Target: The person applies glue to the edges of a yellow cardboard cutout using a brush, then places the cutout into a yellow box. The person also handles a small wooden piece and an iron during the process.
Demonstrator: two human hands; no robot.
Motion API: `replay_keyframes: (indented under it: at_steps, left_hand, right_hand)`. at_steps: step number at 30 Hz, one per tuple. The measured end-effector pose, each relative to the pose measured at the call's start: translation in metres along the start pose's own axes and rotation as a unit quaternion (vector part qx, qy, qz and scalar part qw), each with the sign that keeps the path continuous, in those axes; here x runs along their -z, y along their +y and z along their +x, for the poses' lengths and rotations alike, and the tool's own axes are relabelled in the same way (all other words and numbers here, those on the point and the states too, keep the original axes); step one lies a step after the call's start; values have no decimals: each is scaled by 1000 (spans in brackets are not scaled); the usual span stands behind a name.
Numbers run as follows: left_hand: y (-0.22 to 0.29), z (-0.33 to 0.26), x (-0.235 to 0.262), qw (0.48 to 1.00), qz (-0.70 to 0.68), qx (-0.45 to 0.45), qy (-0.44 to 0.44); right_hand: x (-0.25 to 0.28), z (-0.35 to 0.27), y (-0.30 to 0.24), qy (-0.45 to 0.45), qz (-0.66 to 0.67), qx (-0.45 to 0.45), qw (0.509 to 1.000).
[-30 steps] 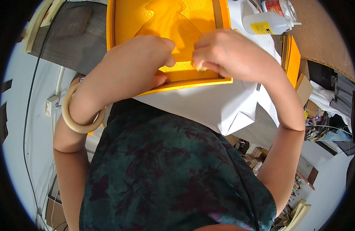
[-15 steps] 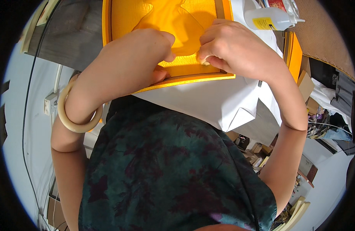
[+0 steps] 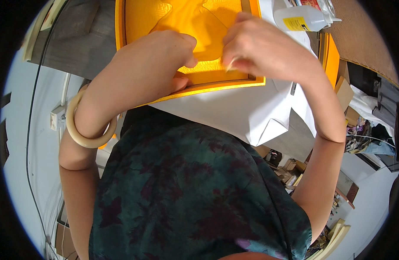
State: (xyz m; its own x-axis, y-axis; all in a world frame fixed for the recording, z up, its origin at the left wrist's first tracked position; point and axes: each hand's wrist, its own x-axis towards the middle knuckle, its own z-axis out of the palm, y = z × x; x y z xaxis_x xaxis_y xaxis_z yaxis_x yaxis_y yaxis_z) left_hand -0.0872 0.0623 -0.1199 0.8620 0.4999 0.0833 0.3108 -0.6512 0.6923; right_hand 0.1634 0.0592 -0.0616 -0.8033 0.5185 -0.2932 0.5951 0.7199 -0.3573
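Observation:
An open orange box (image 3: 216, 86) with an orange patterned fabric lining (image 3: 195, 26) lies on white paper (image 3: 234, 112) at the table's near edge. My left hand (image 3: 160, 56), a pale bangle (image 3: 84, 130) on its wrist, presses down on the lining near the box's front wall, fingers curled on the cloth. My right hand (image 3: 260, 47) pinches the same fabric beside it, with a small pale object showing between thumb and fingers. Both hands are inside the box, almost touching each other.
A white plastic bottle (image 3: 301, 17) with a yellow label lies at the back right. An orange lid or panel (image 3: 331, 60) stands on edge to the right. A wall socket (image 3: 56, 117) and cable (image 3: 32, 104) are at the left. Cluttered boxes (image 3: 290, 164) sit on the floor at lower right.
Both hands have shifted slightly up and deeper into the box, still working the orange lining; the box and paper sit a little lower in view.

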Motion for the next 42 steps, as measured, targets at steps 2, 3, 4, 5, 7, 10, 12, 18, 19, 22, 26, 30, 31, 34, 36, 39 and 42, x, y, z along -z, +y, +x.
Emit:
replay_keyframes:
  at_steps: [2,3,4,5,7,10,12,18,19,22,26,30,31,34,36,39,42]
  left_hand:
    - [-4,-3,-3,1000,-11,-13,24]
    - [-5,-2,-4,999,-17,-20,38]
    - [-5,-1,-3,1000,-16,-11,24]
    - [-3,0,-1,1000,-14,-2,10]
    - [-1,0,1,1000,-11,-3,-3]
    - [-2,-3,-1,1000,-11,-9,14]
    - [-2,-2,-1,1000,-15,-11,11]
    - [0,1,4,1000,-1,5,-10]
    - [0,2,4,1000,2,11,-13]
    - [0,2,4,1000,12,15,-16]
    - [8,2,17,1000,-6,12,-16]
    - [32,-7,21,971,-56,83,217]
    - [38,-19,23,950,-56,117,285]
    - [2,-51,26,880,-229,88,407]
    - [-23,-75,36,887,-248,8,390]
    - [-14,-60,13,850,-13,173,497]
    - [0,-50,4,891,-131,177,398]
  right_hand:
    - [11,-1,5,9,-75,-37,996]
    - [14,-2,7,13,-113,-56,992]
    - [7,-1,1,75,-33,19,996]
    - [4,3,-12,69,53,45,995]
    - [-8,3,-1,35,76,36,996]
    - [13,-4,9,70,-59,-81,992]
    - [4,3,-14,32,7,-14,999]
    - [10,1,-2,32,-96,-51,994]
    - [6,4,-15,30,-42,-25,998]
    - [13,-4,-10,94,-131,-65,985]
    - [47,-75,-11,404,-71,-181,894]
    - [-21,-127,4,535,137,-415,723]
    - [-47,-145,11,510,178,-456,708]
    - [-129,-180,-7,485,242,-581,607]
    - [-139,-181,-11,411,68,-620,664]
    - [-133,-161,-18,486,8,-569,663]
    - [-101,-121,-17,525,138,-448,710]
